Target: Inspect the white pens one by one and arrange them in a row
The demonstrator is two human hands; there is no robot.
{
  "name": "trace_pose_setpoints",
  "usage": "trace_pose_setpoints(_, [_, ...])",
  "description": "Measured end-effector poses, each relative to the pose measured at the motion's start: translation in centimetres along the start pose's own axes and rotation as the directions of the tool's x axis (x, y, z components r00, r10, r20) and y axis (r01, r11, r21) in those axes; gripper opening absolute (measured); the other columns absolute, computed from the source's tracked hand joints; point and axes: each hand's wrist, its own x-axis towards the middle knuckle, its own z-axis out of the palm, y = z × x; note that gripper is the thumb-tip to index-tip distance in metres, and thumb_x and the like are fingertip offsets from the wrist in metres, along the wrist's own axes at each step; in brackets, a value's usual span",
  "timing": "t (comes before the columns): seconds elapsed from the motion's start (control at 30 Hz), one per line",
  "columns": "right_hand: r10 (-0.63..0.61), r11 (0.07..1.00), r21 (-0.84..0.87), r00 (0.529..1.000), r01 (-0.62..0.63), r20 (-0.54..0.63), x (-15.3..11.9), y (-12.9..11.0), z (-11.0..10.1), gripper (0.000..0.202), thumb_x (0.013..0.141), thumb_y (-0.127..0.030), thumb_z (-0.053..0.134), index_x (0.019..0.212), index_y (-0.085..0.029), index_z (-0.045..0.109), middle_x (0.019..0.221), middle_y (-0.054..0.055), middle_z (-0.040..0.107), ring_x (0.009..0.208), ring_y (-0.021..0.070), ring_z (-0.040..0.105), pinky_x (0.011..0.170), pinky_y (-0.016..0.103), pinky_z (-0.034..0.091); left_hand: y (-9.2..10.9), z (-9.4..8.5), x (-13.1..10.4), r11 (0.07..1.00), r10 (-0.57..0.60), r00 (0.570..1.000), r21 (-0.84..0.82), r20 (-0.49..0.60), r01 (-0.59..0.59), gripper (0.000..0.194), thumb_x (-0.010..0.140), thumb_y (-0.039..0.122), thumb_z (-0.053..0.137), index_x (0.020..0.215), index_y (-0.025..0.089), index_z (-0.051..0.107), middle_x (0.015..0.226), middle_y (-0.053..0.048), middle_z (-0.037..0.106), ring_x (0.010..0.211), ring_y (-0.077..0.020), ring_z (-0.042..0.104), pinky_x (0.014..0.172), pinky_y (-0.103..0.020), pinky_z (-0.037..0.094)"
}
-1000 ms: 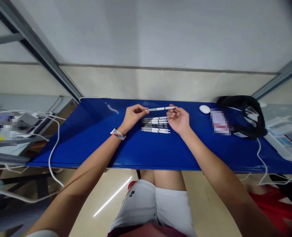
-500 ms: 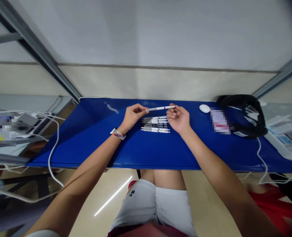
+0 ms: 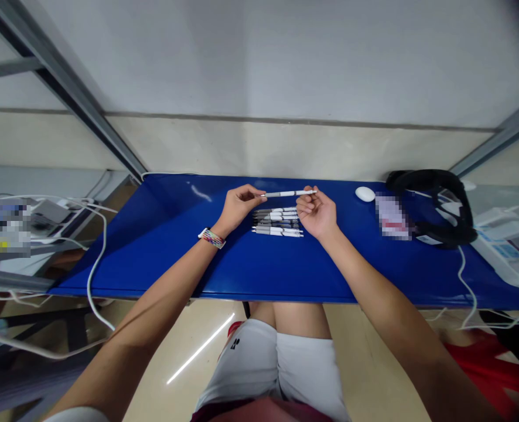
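Above the row of pens [image 3: 279, 231] on the blue table [image 3: 163, 258], the held pen [image 3: 289, 193] now reaches slightly farther right than before, its left end pinched between the left hand's [image 3: 242, 206] thumb and fingertips, the loosely curled right hand [image 3: 317, 212] at its other end.

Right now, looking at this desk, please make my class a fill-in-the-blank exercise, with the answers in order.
The left hand and the right hand are at opposite ____ of a raised pen.
The other pens lie on a tabletop coloured ____.
A multicoloured band circles the ____ wrist.
The seated person's shorts are ____.
Answers: ends; blue; left; white.
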Motion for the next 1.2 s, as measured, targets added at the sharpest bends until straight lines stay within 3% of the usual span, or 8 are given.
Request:
trace_pose_setpoints(0.73, [0.003, 0.999, -0.039, 0.999, -0.004, -0.032, 0.14, 0.10, 0.25, 0.002, 0.097, -0.021, 0.068, 0.095, -0.021, 0.069, 0.068, -0.004, 0.056, 0.055, 0.0081, 0.048, 0.051, 0.020, 0.046, -0.58, -0.14, 0.19, 1.000, -0.019, 1.000, -0.006, -0.017, 0.019, 0.028, 0.077, 0.041, 0.092, 0.088, 0.018, 0.079, 0.089, -0.006, 0.079, 0.079, -0.0169, 0.068, 0.079, -0.033, 0.055])
trace_pose_setpoints(1.2, [0.006, 0.999, -0.050, 0.998, -0.008, -0.058, 0.08, 0.20, 0.71, 0.007, 0.100, -0.025, 0.071, 0.094, -0.021, 0.069, 0.065, -0.006, 0.056, 0.052, 0.0060, 0.049, 0.048, 0.017, 0.045, -0.69, -0.19, 0.23, 1.000, -0.013, 1.000, -0.004, -0.015, 0.013, 0.027, 0.077, 0.040, 0.092, 0.088, 0.019, 0.080, 0.085, -0.005, 0.078, 0.074, -0.0155, 0.066, 0.075, -0.032, 0.053])
